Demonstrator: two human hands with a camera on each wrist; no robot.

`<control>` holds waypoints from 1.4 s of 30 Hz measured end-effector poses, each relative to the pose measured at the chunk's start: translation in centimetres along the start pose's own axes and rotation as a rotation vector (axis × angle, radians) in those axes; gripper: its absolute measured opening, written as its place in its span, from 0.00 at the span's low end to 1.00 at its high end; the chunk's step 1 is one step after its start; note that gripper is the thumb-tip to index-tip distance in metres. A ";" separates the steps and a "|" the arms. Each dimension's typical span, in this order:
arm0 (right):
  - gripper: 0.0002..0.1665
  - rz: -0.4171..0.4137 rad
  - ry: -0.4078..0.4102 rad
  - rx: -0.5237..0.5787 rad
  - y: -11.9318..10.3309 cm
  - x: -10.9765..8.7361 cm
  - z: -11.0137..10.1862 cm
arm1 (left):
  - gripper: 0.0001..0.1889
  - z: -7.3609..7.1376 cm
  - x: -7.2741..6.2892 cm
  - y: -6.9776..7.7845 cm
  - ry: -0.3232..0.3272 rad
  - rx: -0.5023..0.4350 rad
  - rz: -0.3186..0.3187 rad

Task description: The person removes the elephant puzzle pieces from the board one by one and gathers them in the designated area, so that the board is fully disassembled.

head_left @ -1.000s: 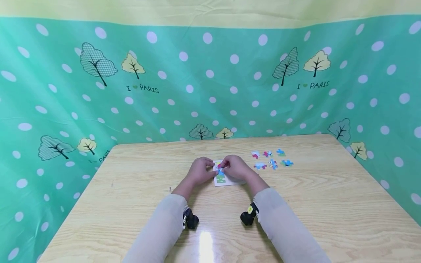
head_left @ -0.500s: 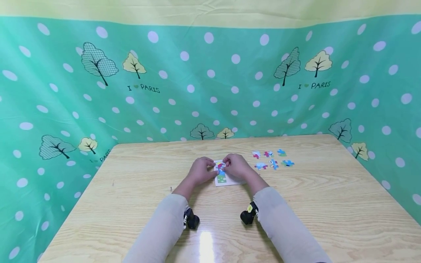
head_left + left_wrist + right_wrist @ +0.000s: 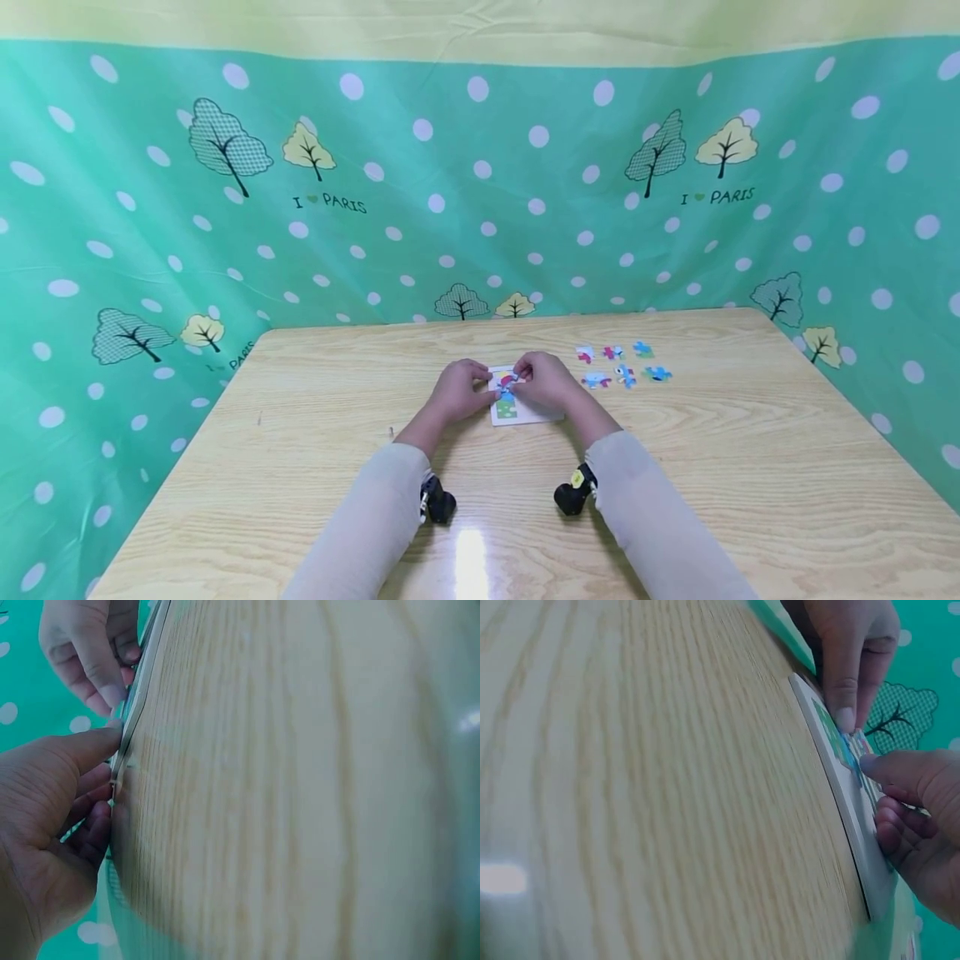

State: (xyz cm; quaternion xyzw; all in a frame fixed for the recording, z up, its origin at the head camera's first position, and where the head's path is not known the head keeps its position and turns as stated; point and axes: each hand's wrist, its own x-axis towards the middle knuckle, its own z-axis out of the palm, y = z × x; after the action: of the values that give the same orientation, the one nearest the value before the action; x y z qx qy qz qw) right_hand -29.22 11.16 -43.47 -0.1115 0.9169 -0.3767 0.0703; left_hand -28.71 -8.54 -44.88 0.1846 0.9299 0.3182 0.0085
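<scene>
A small white puzzle board (image 3: 536, 414) lies on the table between both hands, with a green-and-blue part of the picture (image 3: 506, 409) along its left side. My left hand (image 3: 455, 392) holds the board's left edge, its thumb reaching over the pieces and its other fingers bent at the side. Above the green part, a puzzle piece with red and blue print (image 3: 507, 382) sits askew. My right hand (image 3: 550, 385) pinches it between thumb and fingers, partly covering it. In the right wrist view both thumbs come close together over the board (image 3: 847, 802).
Several loose puzzle pieces (image 3: 596, 379) lie in two rows to the right of the board. The wooden table (image 3: 315, 433) ends at the back against a green dotted curtain (image 3: 480, 208). A tiny dark object (image 3: 391, 432) lies left of the left forearm.
The red-and-blue piece has shifted slightly right and turned askew under the right fingers. The right hand has moved a little right; the left hand stays in place at the board.
</scene>
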 end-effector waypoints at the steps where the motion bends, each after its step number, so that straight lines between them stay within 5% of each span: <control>1: 0.15 0.001 0.010 0.013 0.1 -0.1 -0.1 | 0.21 0.0 0.0 0.0 0.000 0.003 0.001; 27: 0.20 0.000 0.095 0.353 2.5 -3.5 -2.6 | 0.21 0.0 -0.1 0.2 -0.005 -0.011 -0.019; 42: 0.20 0.018 0.097 0.362 4.2 -5.6 -5.0 | 0.21 0.2 -0.4 -0.5 0.015 -0.094 -0.021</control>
State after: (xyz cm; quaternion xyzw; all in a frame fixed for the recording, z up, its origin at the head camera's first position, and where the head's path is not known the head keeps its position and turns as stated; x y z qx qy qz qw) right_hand -25.50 18.89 -42.60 -0.0706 0.8374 -0.5398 0.0482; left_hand -28.48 -8.92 -45.43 0.1719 0.9157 0.3629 0.0132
